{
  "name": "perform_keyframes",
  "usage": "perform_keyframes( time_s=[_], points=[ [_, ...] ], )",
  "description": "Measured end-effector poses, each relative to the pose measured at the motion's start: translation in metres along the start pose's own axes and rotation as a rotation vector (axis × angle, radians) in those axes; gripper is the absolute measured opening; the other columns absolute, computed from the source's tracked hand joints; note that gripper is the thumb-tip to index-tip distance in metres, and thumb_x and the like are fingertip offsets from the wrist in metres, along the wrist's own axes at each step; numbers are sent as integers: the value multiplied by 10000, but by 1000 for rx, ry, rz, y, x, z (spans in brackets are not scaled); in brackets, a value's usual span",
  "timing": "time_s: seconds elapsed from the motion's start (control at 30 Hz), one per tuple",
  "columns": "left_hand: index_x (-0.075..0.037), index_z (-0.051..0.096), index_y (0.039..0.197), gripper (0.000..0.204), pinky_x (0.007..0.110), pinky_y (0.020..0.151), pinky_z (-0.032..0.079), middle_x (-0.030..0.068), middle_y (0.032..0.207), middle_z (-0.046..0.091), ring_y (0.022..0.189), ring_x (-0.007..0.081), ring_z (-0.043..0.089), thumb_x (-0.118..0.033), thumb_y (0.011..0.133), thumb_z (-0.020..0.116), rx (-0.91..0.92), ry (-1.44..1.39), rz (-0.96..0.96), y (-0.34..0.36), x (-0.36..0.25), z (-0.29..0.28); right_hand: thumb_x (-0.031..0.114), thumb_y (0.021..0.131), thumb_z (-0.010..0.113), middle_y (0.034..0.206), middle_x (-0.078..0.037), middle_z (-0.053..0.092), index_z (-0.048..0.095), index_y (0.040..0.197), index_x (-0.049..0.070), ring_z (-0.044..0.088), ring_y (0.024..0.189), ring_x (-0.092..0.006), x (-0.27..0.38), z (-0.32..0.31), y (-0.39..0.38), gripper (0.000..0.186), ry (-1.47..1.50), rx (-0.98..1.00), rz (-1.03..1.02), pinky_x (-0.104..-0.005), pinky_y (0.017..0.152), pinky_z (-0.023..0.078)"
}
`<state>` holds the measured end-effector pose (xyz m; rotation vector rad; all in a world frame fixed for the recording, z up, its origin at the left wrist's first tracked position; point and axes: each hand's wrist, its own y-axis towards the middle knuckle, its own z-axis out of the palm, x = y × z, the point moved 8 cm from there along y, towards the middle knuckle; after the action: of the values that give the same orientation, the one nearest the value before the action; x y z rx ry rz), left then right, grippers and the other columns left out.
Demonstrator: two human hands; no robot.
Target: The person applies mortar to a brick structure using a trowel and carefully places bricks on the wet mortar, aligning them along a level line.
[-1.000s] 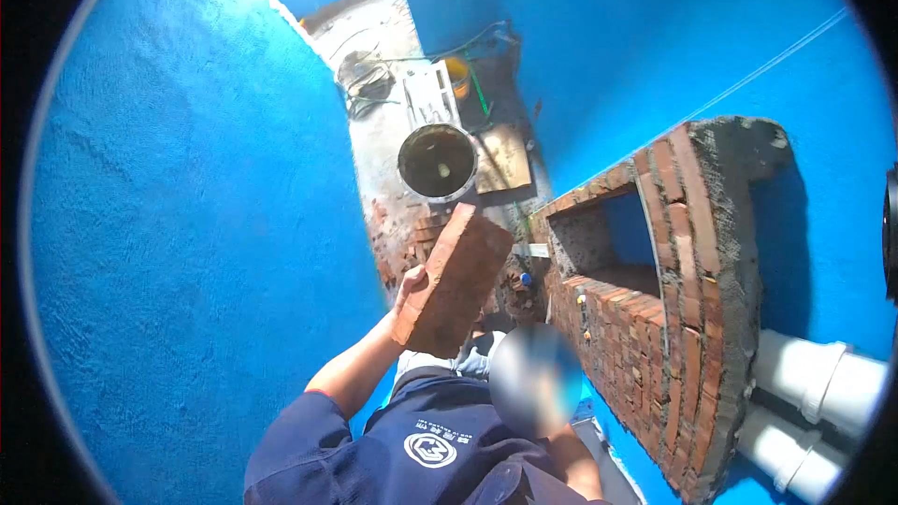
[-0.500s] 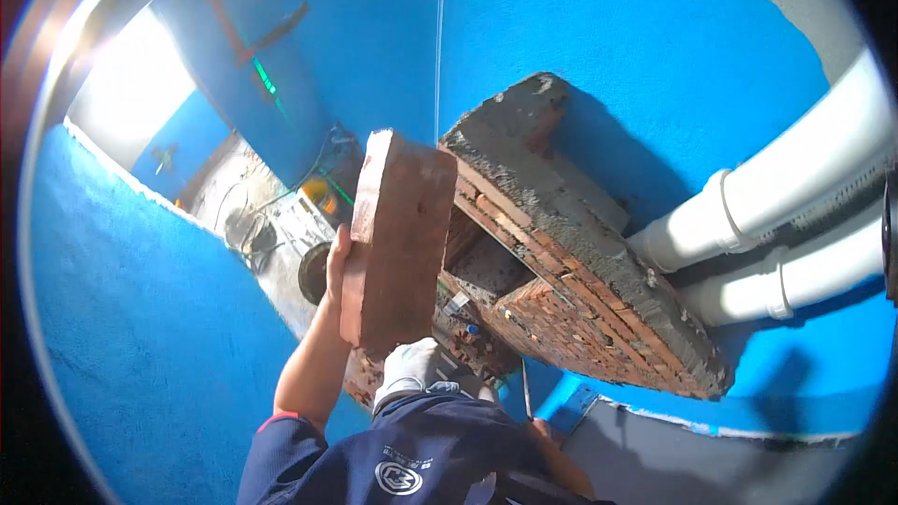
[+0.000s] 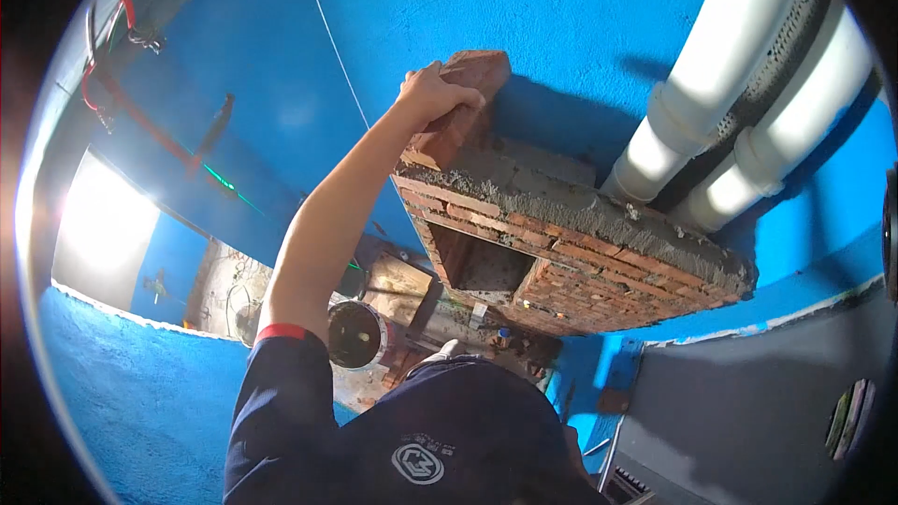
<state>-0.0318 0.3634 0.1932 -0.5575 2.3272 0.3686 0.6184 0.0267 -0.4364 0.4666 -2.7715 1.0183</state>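
My left hand (image 3: 440, 98) is closed over a reddish brick (image 3: 438, 143), fingers across its upper side and thumb toward the near end. The brick lies at the left end of the mortar-covered top of a low brick wall (image 3: 599, 266), close to the blue wall. Whether it rests fully in the mortar (image 3: 561, 196) is hard to see. A rectangular opening (image 3: 482, 265) sits in the brickwork under it. My right hand is out of sight, hidden below my dark shirt.
Two thick white pipes (image 3: 697, 108) rise to the right of the brickwork. A thin white string (image 3: 329, 28) runs down the blue wall. Below stand a round bucket (image 3: 355, 335) and a board (image 3: 398, 288). Loose wires (image 3: 94, 98) hang at upper left.
My left hand has carried the brick up and away from me, from in front of my chest to the top of the brickwork. My right forearm has dropped from view.
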Motion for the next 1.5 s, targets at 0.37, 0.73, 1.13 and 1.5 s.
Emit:
perform_keyframes(
  time_s=[0.37, 0.73, 1.13, 1.5],
  points=[
    [-136, 324, 1476, 1134, 496, 1073, 345, 272, 1422, 378, 1346, 428, 303, -513, 529, 818, -68, 346, -189, 6, 47, 13, 223, 871, 566, 801, -144, 667, 670, 892, 111, 651, 730, -327, 27, -15, -28, 154, 244, 25, 251, -446, 638, 502],
    [-227, 357, 1456, 1064, 472, 969, 453, 234, 1422, 365, 1318, 377, 351, -491, 529, 807, -11, 425, -239, 6, 67, 17, 198, 908, 524, 763, -158, 646, 668, 887, 85, 624, 685, -342, 29, -18, -51, 183, 302, 10, 286, -455, 612, 476],
    [-140, 314, 1474, 1176, 514, 1011, 405, 304, 1416, 338, 1329, 453, 319, -629, 527, 811, -5, 379, -247, 3, 77, 14, 171, 841, 613, 663, -111, 618, 631, 787, 33, 600, 594, -270, 41, -60, -53, 149, 467, -91, 271, -397, 555, 463],
    [5, 668, 1084, 381, 309, 845, 504, 148, 1003, 676, 960, 200, 643, -315, 878, 647, -128, -317, 354, -138, -10, -132, 219, 775, 669, 620, -94, 600, 636, 774, 36, 577, 533, -214, 82, -157, -84, 186, 598, -49, 290, -379, 516, 442]
  ],
)
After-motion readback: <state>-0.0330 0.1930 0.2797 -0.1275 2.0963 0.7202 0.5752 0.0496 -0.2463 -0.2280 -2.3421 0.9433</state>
